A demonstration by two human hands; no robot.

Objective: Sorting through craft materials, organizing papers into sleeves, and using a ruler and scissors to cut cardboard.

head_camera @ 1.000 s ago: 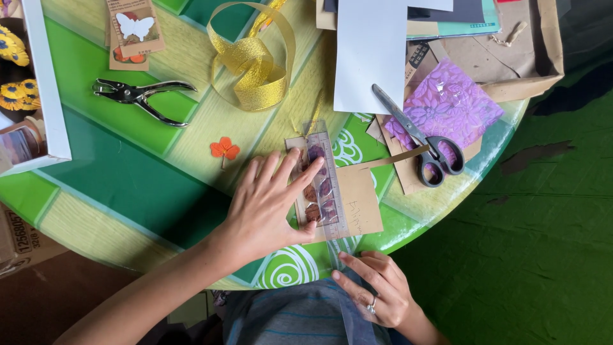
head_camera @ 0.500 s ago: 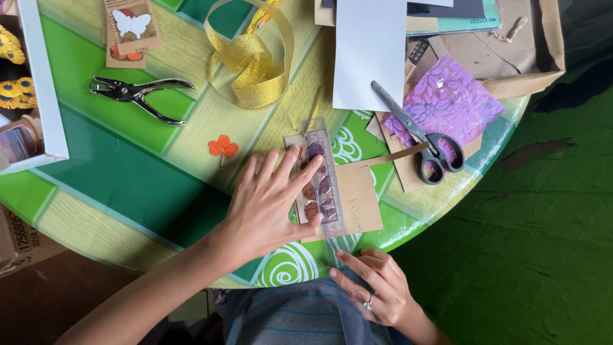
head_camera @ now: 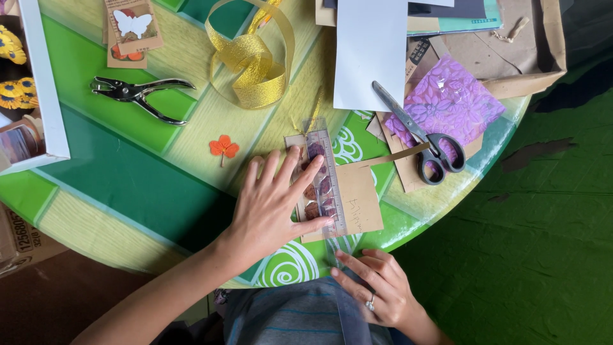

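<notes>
Head view: a clear plastic ruler (head_camera: 329,185) lies lengthwise over a brown kraft card (head_camera: 348,206) bearing pressed petals, near the table's near edge. The left hand (head_camera: 274,204) lies flat and spread, fingers (head_camera: 305,177) pressing card and ruler down; it pins rather than grasps. The right hand (head_camera: 377,287) sits at the ruler's near end, which overhangs the round green-striped table (head_camera: 128,185); its fingertips touch the strip there, though whether they pinch it or only steady it I cannot tell.

Risks, as a judgement: the ruler is slick and held only by downward pressure, so a nudge from the right hand could skew it across the card. The overhanging end could tip if the left hand lifts. The petals beneath may crack or smear under the palm.

Just beyond the pressing fingers lies a small orange paper flower (head_camera: 223,147), light enough to be swept off. Further out are scissors (head_camera: 421,137) on purple patterned paper (head_camera: 456,102), a gold ribbon loop (head_camera: 252,67), and a hole punch (head_camera: 137,94).
</notes>
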